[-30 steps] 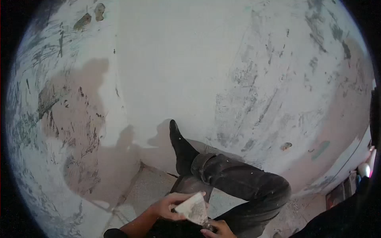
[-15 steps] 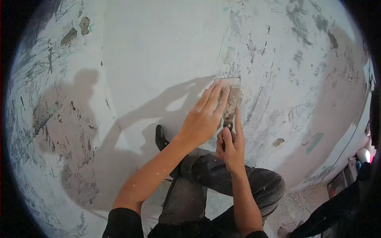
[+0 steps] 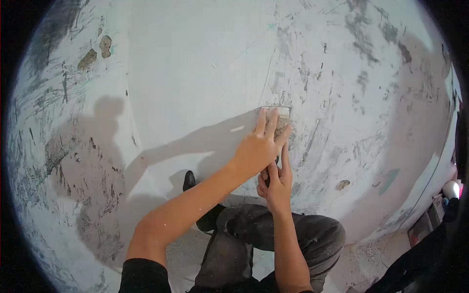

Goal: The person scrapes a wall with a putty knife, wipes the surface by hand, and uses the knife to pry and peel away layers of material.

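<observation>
A putty knife (image 3: 282, 117) with a wide, plaster-smeared blade lies flat against the pale plastered wall (image 3: 205, 58). My left hand (image 3: 259, 146) presses its fingers on the back of the blade. My right hand (image 3: 276, 183) sits just below, wrapped around the knife's handle, which is mostly hidden. Both arms reach forward from black sleeves. My bent knee in dark trousers (image 3: 288, 234) is under the arms.
The wall has grey scrape marks at right and left, and two chipped brown patches (image 3: 95, 52) at upper left. My black shoe (image 3: 188, 179) rests near the wall's foot. Rough floor (image 3: 361, 259) lies at lower right, with small objects (image 3: 449, 190) at the far right edge.
A second ago both hands held the knife low by my lap. They rose to the wall; since half a second ago the blade and hands have shifted slightly down the wall.
</observation>
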{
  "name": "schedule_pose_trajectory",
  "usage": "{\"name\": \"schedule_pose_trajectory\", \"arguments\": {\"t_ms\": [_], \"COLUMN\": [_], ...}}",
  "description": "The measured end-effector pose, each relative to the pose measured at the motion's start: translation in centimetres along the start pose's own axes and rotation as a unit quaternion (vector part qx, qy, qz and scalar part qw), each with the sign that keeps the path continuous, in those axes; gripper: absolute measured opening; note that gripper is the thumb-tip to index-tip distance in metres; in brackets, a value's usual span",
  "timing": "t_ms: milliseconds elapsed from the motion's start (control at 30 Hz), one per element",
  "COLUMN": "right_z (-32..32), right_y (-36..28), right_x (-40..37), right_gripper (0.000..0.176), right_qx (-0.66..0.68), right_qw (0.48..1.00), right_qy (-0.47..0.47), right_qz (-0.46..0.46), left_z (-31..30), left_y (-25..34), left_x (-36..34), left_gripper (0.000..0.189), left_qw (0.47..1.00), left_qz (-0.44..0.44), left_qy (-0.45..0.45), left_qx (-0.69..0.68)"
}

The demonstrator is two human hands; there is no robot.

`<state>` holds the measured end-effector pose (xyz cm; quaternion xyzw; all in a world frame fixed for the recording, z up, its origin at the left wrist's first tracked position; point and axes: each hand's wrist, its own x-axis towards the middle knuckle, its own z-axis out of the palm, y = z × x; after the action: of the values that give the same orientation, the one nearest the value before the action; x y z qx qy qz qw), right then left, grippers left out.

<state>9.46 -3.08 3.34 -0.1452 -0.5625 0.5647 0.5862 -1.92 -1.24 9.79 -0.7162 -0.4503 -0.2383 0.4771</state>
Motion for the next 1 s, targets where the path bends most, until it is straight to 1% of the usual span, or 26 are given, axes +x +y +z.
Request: {"name": "schedule_pose_trajectory", "arguments": {"t_ms": [67,133,167,233,267,300,367,400,433,533,600,667,733,767,833,1000], "right_z": [0.2,0.3,0.3,0.9,1.9,2.1,2.0,2.3,2.0,1.7,2.0,2.2,2.3,2.2,2.0,2.2], "right_y": [0.2,0.7,1.1,1.8,0.5,0.6,1.0,0.0,0.4,0.5,-0.5,0.0,0.3,0.2,-0.4,-0.3], "right_x": [0.5,1.1,1.0,0.9,0.1,0.5,1.4,0.9,0.6,0.9,1.2,0.8,0.7,0.9,0.8,0.9], "right_gripper": [0.061,0.061,0.061,0.061,0.060,0.060,0.060,0.059,0.059,0.060,0.062,0.063,0.064,0.064,0.065,0.065], "right_qx": [0.005,-0.029,-0.030,-0.053,-0.010,-0.010,-0.027,-0.018,-0.018,-0.030,0.017,0.013,0.025,0.025,0.036,0.043], "right_qw": [1.000,0.998,0.999,0.997,0.999,0.999,0.997,0.999,0.999,0.997,0.999,0.999,0.999,0.999,0.999,0.999], "right_qy": [0.002,-0.013,-0.009,0.009,0.026,0.024,0.004,0.003,0.004,-0.007,-0.016,-0.003,0.004,0.003,0.001,0.000], "right_qz": [0.002,-0.049,-0.044,-0.061,-0.031,-0.035,-0.073,-0.048,-0.042,-0.068,-0.039,-0.036,-0.038,-0.043,-0.008,-0.010], "left_z": [0.0,0.2,0.2,0.1,0.2,0.1,0.4,0.0,-0.3,0.3,-0.2,-0.4,-0.5,-0.5,-0.2,0.0], "left_y": [-0.1,-0.1,-0.1,-0.4,-0.7,-1.0,-1.3,-1.3,-1.2,-1.2,-1.4,-1.4,-1.4,-1.5,-1.3,-1.3], "left_x": [0.5,0.7,0.5,0.2,0.2,0.3,0.5,0.8,0.6,0.4,1.0,1.1,0.8,1.0,1.2,1.0], "left_gripper": [0.065,0.061,0.061,0.059,0.059,0.059,0.059,0.059,0.060,0.060,0.057,0.055,0.054,0.054,0.059,0.060], "left_qw": [1.000,1.000,1.000,1.000,1.000,0.999,0.999,1.000,1.000,1.000,0.999,0.999,0.999,0.999,0.999,0.999], "left_qz": [0.004,-0.021,-0.022,-0.012,-0.009,-0.008,-0.011,-0.012,-0.017,-0.010,-0.011,-0.014,0.007,0.009,-0.007,-0.020], "left_qy": [0.008,0.011,0.006,0.026,0.026,0.037,0.047,0.028,0.007,0.027,0.030,0.035,0.031,0.036,0.030,0.029], "left_qx": [0.016,0.003,-0.002,-0.008,-0.008,-0.006,-0.008,-0.005,-0.002,-0.006,-0.003,0.001,-0.026,-0.024,-0.026,-0.013]}}
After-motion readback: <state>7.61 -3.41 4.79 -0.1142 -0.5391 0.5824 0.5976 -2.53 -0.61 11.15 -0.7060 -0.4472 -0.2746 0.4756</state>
